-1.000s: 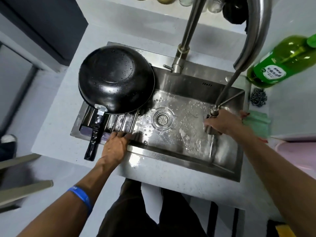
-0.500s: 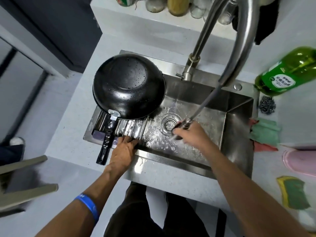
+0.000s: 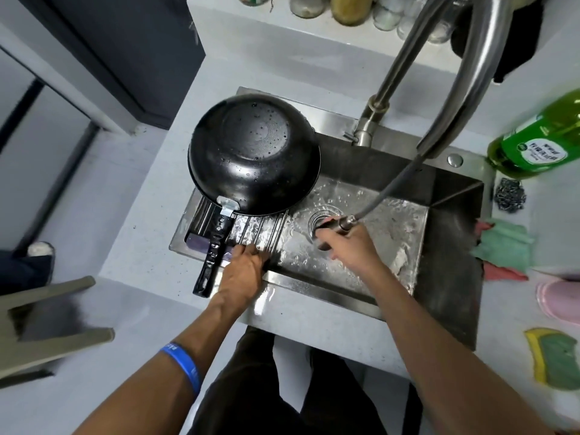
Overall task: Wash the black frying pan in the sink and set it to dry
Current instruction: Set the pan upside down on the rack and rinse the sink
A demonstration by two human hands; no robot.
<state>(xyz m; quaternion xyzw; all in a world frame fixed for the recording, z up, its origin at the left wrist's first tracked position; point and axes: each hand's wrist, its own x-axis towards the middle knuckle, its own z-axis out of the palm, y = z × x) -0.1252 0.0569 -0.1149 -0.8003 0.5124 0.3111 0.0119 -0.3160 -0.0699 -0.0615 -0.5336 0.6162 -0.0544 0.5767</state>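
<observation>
The black frying pan (image 3: pixel 254 155) lies upside down on the ribbed metal rack (image 3: pixel 260 229) over the left end of the steel sink (image 3: pixel 445 246), wet with drops, its handle (image 3: pixel 213 252) pointing toward me. My left hand (image 3: pixel 243 271) rests on the rack's near edge, fingers bent onto the bars, just right of the handle. My right hand (image 3: pixel 348 246) grips the pull-out spray head (image 3: pixel 339 224) on its grey hose, over the drain (image 3: pixel 320 219). The sink floor is wet.
The tall curved faucet (image 3: pixel 470 73) arches over the sink. On the right counter are a green detergent bottle (image 3: pixel 539 142), a steel scourer (image 3: pixel 510 194), green and red cloths (image 3: pixel 502 246), a pink dish (image 3: pixel 561 296) and a yellow-green sponge (image 3: pixel 555 359). Jars line the back shelf. A chair (image 3: pixel 47 328) stands at left.
My right hand has carried the spray head from the sink's right side leftward to the drain, near the rack. My left hand and the pan have stayed put.
</observation>
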